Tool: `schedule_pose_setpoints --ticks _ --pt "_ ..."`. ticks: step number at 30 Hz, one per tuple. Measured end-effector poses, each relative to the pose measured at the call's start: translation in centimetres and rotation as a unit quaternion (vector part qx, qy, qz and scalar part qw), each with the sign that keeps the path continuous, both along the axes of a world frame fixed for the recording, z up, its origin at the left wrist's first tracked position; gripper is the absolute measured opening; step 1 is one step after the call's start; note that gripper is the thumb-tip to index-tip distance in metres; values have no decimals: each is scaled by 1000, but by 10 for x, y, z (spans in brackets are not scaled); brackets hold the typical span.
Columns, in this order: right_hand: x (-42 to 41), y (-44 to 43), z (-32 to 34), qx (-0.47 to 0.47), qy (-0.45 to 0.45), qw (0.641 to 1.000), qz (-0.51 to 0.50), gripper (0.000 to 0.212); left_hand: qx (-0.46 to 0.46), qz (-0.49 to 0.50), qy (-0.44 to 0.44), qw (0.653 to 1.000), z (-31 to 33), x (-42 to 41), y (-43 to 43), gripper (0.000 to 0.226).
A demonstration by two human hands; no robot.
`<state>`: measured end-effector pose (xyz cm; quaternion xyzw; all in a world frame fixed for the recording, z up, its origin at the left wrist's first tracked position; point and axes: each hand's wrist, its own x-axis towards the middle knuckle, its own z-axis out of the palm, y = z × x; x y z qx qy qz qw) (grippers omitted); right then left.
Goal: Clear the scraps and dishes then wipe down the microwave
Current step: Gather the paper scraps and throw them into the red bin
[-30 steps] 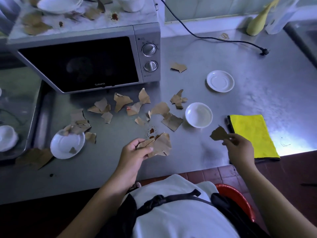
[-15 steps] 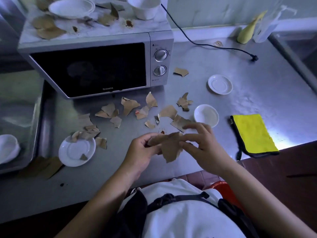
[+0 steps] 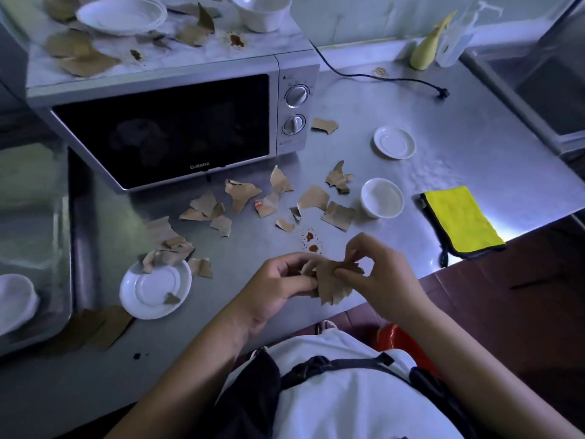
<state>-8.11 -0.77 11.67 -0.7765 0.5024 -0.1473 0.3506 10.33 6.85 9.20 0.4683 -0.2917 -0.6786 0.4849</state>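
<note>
I have both hands together over the near edge of the tabletop (image 3: pixel 474 128): my left hand (image 3: pixel 278 286) and my right hand (image 3: pixel 376 274) are each pinched on the same bunch of brown paper scraps (image 3: pixel 332 286), which hangs between them just above the steel. Just beyond the fingers sits a small cluster of reddish sauce spots (image 3: pixel 310 240).

More loose scraps (image 3: pixel 240 193) lie scattered between the hands and the front of the microwave (image 3: pixel 164 131), so that middle strip is cluttered. A white saucer (image 3: pixel 155 289) sits to the left near the tabletop's front edge, with scraps piled on its far rim and one small piece inside it. To the right, a small white bowl (image 3: pixel 383 198) touches the nearest scrap, and a second saucer (image 3: pixel 394 142) stands apart behind it. The yellow cloth (image 3: pixel 459 220) lies at the right front edge, one corner almost over the lip.

The microwave's top carries a white plate (image 3: pixel 122 14), a white cup (image 3: pixel 262 11) and further scraps and stains (its door is shut). The clearest open steel is on the far right, past the black power cord (image 3: pixel 395 80), toward the sink edge.
</note>
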Motion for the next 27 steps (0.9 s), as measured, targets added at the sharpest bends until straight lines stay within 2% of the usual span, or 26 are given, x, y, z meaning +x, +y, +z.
schedule_pose_setpoints --ticks 3,8,11,16,20,27 --pt "1 12 0 46 11 999 -16 26 4 -32 10 999 -3 5 6 30" --pt "4 31 -6 82 -20 996 8 26 -34 -44 -108 993 -8 6 15 28" --pt "3 38 -7 91 -30 995 24 23 -42 -39 -149 987 -12 8 19 25" --pt "1 36 -10 96 -39 994 30 20 -59 -46 -161 984 -12 11 16 35" --pt "2 30 -13 101 -43 994 30 18 -54 -71 -186 978 -13 5 10 28" --pt "4 -6 -11 120 -19 990 64 23 -52 -4 -224 973 -16 -1 -9 30"
